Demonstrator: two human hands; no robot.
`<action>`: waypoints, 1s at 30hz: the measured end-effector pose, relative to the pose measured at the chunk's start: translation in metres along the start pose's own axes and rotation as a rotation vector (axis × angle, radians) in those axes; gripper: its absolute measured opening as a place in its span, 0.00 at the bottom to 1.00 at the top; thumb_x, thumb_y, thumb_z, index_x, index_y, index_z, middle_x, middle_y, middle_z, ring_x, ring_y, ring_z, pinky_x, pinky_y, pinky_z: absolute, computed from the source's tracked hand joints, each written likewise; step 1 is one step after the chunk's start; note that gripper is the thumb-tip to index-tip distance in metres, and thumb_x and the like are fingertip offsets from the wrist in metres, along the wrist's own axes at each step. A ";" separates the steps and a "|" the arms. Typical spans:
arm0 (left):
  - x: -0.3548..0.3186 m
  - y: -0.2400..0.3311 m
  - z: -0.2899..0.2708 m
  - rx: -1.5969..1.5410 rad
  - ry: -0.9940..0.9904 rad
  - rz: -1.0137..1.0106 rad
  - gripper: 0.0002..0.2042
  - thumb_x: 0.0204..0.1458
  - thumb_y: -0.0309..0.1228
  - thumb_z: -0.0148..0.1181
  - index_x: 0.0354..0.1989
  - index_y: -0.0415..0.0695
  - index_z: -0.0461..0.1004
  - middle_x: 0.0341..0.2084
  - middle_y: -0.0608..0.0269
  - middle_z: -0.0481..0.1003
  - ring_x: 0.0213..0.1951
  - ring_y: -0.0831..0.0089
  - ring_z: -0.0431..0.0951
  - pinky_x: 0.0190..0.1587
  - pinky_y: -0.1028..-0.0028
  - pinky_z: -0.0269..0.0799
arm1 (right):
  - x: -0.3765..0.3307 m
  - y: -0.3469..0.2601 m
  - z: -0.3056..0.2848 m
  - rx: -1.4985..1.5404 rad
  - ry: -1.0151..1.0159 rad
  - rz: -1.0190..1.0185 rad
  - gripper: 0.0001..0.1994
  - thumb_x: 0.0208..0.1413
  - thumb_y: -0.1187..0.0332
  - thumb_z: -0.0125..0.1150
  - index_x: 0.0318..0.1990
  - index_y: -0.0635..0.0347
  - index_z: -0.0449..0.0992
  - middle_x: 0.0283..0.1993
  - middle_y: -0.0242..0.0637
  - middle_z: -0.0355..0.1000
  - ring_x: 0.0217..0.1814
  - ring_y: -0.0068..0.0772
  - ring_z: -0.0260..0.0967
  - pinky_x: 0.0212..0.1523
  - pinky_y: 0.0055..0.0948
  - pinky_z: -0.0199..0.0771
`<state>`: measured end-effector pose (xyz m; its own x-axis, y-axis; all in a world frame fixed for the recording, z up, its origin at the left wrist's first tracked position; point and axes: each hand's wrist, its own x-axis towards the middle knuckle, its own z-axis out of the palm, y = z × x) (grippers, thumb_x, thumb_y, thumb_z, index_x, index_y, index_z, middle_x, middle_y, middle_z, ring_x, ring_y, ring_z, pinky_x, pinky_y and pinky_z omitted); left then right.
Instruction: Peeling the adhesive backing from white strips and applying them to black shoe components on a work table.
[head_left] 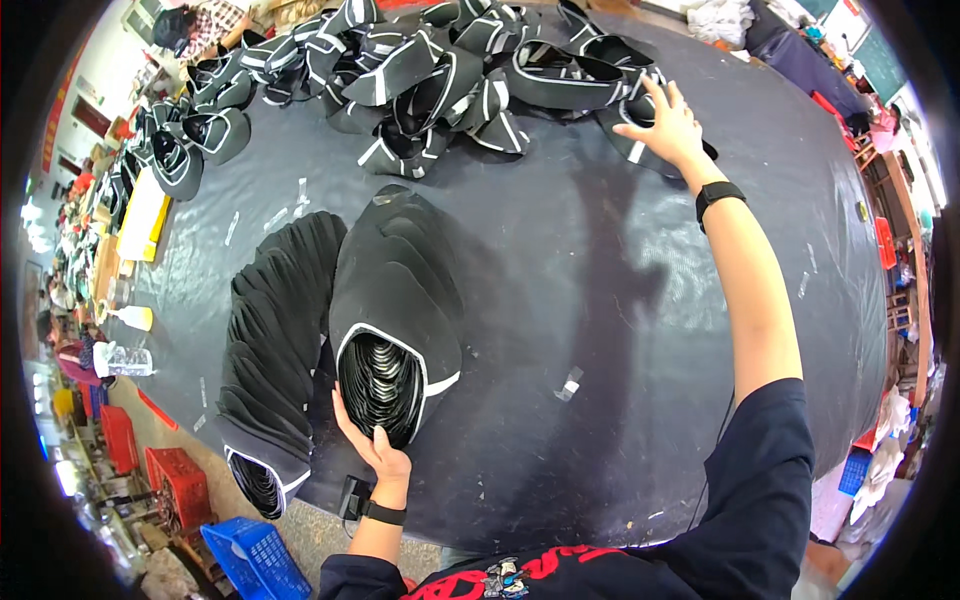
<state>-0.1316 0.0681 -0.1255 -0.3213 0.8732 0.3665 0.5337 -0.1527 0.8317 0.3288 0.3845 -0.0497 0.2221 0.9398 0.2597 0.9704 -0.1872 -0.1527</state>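
Two long stacks of nested black shoe uppers with white-edged openings lie on the left half of a dark covered table. My left hand [378, 452] grips the near end of the inner stack [395, 265], its thumb and fingers at the lower rim of the opening. Just left of that lies the outer stack [280, 320], fanned in overlapping layers. My right hand [668, 125] is stretched to the far side, fingers spread and holding nothing that I can see. It is over a loose shoe upper [640, 152] at the right end of a heap [420, 80]; contact cannot be told.
The dark table cover [640, 440] bears bits of clear tape. Along the left edge are a yellow box [145, 215], a small bottle [133, 317] and a clear jar [123, 360]. Red crates [178, 485] and a blue crate [255, 558] stand on the floor at lower left.
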 end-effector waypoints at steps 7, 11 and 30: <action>-0.005 -0.002 0.000 0.026 -0.005 -0.079 0.37 0.53 0.46 0.44 0.63 0.27 0.47 0.62 0.42 0.52 0.64 0.53 0.52 0.66 0.62 0.43 | 0.055 -0.008 0.038 -0.004 -0.020 0.208 0.49 0.29 0.37 0.69 0.64 0.21 0.50 0.72 0.49 0.38 0.70 0.64 0.42 0.62 0.67 0.41; -0.008 -0.002 0.003 -0.001 -0.024 -0.104 0.38 0.52 0.47 0.44 0.63 0.27 0.46 0.61 0.42 0.51 0.63 0.53 0.53 0.65 0.61 0.45 | 0.072 0.027 0.058 0.036 -0.247 0.222 0.40 0.31 0.46 0.73 0.57 0.31 0.61 0.60 0.48 0.57 0.60 0.59 0.60 0.55 0.57 0.60; -0.004 -0.001 0.011 0.108 -0.001 -0.083 0.38 0.54 0.52 0.41 0.64 0.30 0.48 0.62 0.45 0.52 0.64 0.54 0.51 0.66 0.61 0.40 | 0.009 -0.036 -0.080 0.172 -0.320 -0.325 0.30 0.41 0.43 0.66 0.46 0.56 0.73 0.30 0.44 0.76 0.34 0.39 0.76 0.37 0.38 0.74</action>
<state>-0.1225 0.0693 -0.1324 -0.3670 0.8813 0.2978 0.5866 -0.0292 0.8093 0.3034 0.3768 0.0341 -0.1568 0.9875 0.0178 0.9489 0.1556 -0.2744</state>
